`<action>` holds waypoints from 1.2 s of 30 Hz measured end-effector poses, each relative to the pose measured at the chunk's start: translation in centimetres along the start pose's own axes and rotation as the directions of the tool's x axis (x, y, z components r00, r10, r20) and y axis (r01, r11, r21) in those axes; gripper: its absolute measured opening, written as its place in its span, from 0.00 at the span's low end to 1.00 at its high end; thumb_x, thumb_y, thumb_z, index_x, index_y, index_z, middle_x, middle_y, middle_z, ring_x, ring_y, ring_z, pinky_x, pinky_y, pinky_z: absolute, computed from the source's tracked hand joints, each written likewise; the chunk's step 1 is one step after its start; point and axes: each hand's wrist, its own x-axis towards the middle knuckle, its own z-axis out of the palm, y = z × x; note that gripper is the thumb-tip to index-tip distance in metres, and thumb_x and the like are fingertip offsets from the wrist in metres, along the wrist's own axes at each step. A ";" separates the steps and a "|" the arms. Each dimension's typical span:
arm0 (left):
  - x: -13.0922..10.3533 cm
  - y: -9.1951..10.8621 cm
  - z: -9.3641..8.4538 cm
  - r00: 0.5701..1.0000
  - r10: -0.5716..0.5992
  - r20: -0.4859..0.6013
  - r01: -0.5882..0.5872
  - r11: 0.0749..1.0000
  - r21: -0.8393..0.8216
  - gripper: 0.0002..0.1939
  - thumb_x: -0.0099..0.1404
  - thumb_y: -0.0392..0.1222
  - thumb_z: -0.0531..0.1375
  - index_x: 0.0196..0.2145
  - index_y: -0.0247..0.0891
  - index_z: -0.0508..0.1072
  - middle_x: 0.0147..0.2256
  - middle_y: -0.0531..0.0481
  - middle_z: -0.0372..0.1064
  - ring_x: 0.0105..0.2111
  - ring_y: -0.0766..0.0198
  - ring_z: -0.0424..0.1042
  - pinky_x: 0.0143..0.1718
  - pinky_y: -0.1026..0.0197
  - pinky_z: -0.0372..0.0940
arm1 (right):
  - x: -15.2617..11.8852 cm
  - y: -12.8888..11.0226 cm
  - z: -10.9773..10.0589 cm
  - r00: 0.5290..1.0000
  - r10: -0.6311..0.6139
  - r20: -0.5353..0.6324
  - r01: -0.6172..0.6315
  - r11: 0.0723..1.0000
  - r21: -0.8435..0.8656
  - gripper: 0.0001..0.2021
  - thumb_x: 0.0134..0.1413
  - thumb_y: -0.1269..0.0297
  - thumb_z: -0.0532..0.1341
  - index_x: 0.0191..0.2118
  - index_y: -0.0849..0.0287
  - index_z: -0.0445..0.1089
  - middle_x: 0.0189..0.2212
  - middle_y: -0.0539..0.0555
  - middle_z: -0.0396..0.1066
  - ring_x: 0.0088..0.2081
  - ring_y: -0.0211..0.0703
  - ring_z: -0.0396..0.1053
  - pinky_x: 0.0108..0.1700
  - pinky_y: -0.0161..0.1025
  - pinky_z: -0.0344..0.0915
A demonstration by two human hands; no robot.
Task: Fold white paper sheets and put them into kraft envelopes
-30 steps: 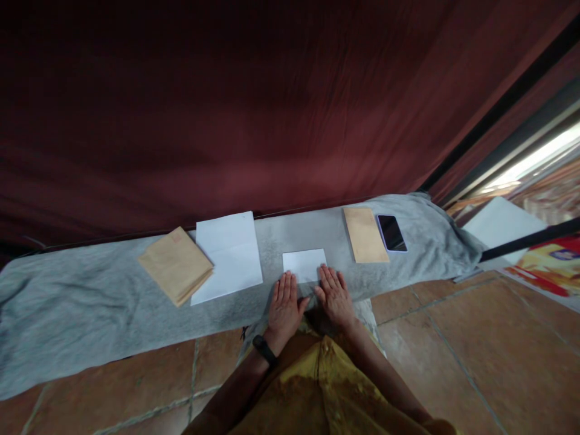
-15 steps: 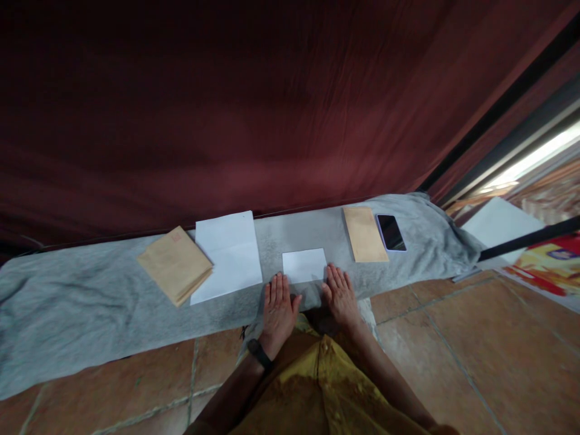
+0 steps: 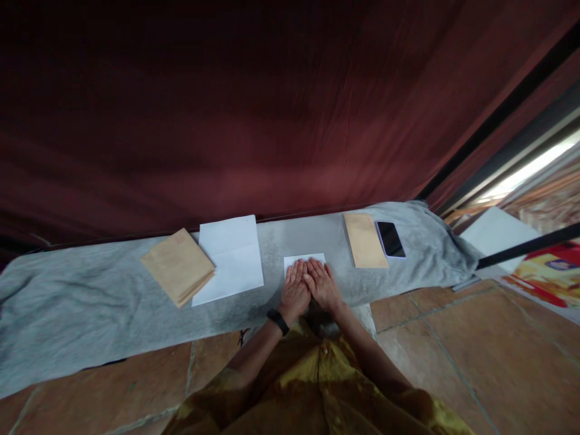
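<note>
A small white folded paper point(image 3: 304, 257) lies on the grey cloth point(image 3: 290, 237) in front of me, its lower part covered by my hands. My left hand point(image 3: 295, 291) rests flat on it, fingers stretched out, with a dark band at the wrist. Beside it and touching it, my right hand point(image 3: 324, 286) also lies flat on the paper. To the left are larger white sheets point(image 3: 233, 257), partly under a stack of brown envelopes point(image 3: 179, 266). On the right lies a single brown envelope point(image 3: 366, 240).
A phone point(image 3: 391, 239) lies right of the single envelope. Behind the cloth-covered surface hangs a dark red curtain point(image 3: 272, 121). Tiled floor point(image 3: 430, 338) shows below, and a dark bar point(image 3: 525, 246) crosses at the right.
Both hands have moved inward and slightly up from the small paper's lower corners. They now lie together over its lower part.
</note>
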 end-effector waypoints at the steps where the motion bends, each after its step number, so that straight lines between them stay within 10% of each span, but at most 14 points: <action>1: 0.1 -0.2 0.1 1.000 -0.019 0.006 0.019 1.000 0.002 0.31 0.72 0.37 0.44 0.71 0.28 0.46 0.70 0.35 0.45 0.71 0.53 0.44 0.70 0.43 0.45 | 0.1 0.1 0.2 1.000 0.006 0.000 -0.006 1.000 -0.014 0.27 0.74 0.55 0.40 0.69 0.62 0.56 0.69 0.59 0.55 0.70 0.50 0.50 0.70 0.54 0.44; 24: -1.2 -2.8 -0.4 0.934 -0.318 -0.162 0.323 0.946 0.006 0.30 0.73 0.44 0.45 0.67 0.22 0.56 0.67 0.32 0.52 0.69 0.49 0.50 0.69 0.43 0.48 | -0.6 3.3 1.2 0.971 0.119 -0.207 -0.144 0.984 -0.107 0.28 0.73 0.55 0.43 0.70 0.67 0.53 0.67 0.66 0.56 0.69 0.57 0.52 0.67 0.58 0.46; 36: 1.1 -1.6 -0.2 0.982 -0.186 -0.044 0.185 0.983 -0.017 0.29 0.72 0.39 0.43 0.68 0.28 0.55 0.69 0.38 0.51 0.70 0.53 0.48 0.69 0.44 0.47 | 0.8 0.5 1.5 0.994 -0.004 -0.107 -0.004 0.997 -0.077 0.26 0.73 0.55 0.44 0.69 0.57 0.55 0.67 0.59 0.57 0.69 0.50 0.53 0.68 0.55 0.49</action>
